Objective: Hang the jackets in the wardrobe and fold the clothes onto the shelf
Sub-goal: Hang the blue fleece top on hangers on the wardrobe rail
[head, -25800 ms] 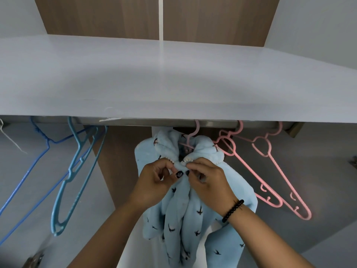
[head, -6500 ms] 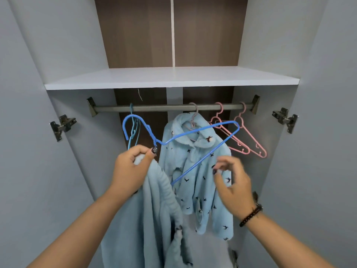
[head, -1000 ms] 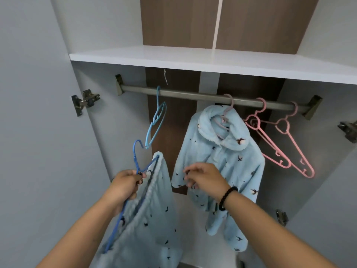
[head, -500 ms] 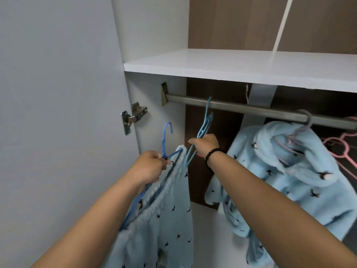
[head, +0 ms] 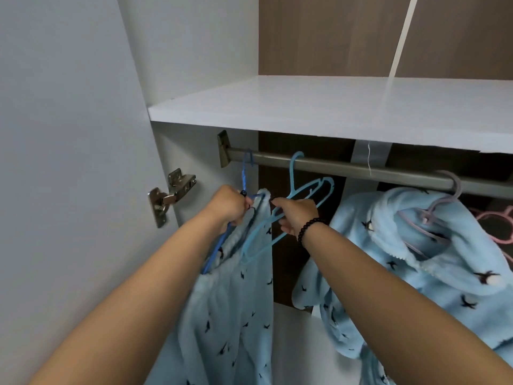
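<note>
Item: pale blue fleece trousers with a small dark bird print, draped over a dark blue wire hanger. Location: left end of the rail, just under the front left corner of the shelf, beside the wardrobe's left wall.

Handling: soft, limp and light by the look of it; the cloth gives no grip of its own and would likely slide off thin wire, so the hanger's neck is the sound place to take hold, with the waistband steadied.

Orientation: long axis hangs straight down from waistband to legs; the hanger's hook points up and sits at the rail, though whether it is fully seated cannot be told.

Hands: left hand curled around the wire hanger's neck and the waistband edge. Right hand curled around a bare light blue plastic hanger hooked on the rail just to the right.

Adjacent: matching jacket already hung farther right.
</note>
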The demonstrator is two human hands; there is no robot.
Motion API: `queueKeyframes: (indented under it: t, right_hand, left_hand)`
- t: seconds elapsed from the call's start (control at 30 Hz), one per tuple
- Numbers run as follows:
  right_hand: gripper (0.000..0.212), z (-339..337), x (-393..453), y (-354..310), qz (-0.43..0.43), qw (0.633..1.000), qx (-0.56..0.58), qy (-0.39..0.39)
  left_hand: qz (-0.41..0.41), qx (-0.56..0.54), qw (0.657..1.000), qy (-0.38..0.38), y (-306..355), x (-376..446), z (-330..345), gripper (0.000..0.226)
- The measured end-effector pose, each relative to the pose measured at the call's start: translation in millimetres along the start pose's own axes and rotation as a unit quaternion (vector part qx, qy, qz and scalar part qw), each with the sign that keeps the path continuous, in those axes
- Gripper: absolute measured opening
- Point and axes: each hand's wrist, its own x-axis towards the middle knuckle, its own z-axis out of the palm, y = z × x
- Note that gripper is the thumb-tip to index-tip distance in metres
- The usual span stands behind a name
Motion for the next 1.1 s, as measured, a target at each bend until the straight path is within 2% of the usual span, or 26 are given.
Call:
queueKeyframes:
  t: [0.07, 0.1, 0.27, 0.4, 0.5, 0.6, 0.83, 0.97, 1.1]
  right_hand:
    - [0.067, 0.5, 8.4, -2.8, 0.029, 0.999, -0.041, 0.005]
    - [0.065, 0.8, 11.5, -3.1, 0.046, 0.998, -0.048, -0.007]
    - [0.025, -2.9, 16.8, 4.3, 0.110, 0.989, 0.061, -0.077]
    - [0.012, -13.6, 16.4, 5.3, 0.130, 0.978, 0.128, -0.096]
    - [0.029, -26.8, 12.4, 5.1, 0.116, 0.981, 0.131, -0.085]
    - [0.033, -42.3, 3.9, 5.1, 0.101, 0.981, 0.139, -0.085]
    - [0.028, -94.2, -24.3, 14.3, 0.055, 0.997, 0.055, -0.029]
    - [0.005, -129.7, -35.8, 12.5, 0.061, 0.998, 0.030, 0.007]
    - [0.005, -141.8, -37.5, 11.0, 0.045, 0.999, -0.014, 0.018]
  left_hand:
    - [0.011, 0.000, 1.000, 0.013, 9.7, 7.2, 1.0, 0.036]
    - [0.016, 0.011, 1.000, 0.015, 13.8, 11.0, 1.7, 0.036]
    - [0.041, 0.040, 0.998, 0.021, 26.2, 31.4, 6.7, 0.033]
    - [0.022, 0.012, 1.000, 0.008, 22.1, 43.2, 17.0, 0.033]
    - [0.016, 0.001, 1.000, -0.007, 16.8, 49.9, 24.7, 0.033]
    - [0.016, 0.001, 1.000, -0.007, 15.5, 57.7, 31.1, 0.032]
    - [0.010, 0.008, 0.999, -0.029, 7.3, 69.6, 45.8, 0.032]
    - [0.030, 0.041, 0.996, -0.070, -1.5, 64.9, 56.1, 0.029]
    - [0.028, 0.071, 0.996, -0.052, -0.1, 65.4, 61.6, 0.023]
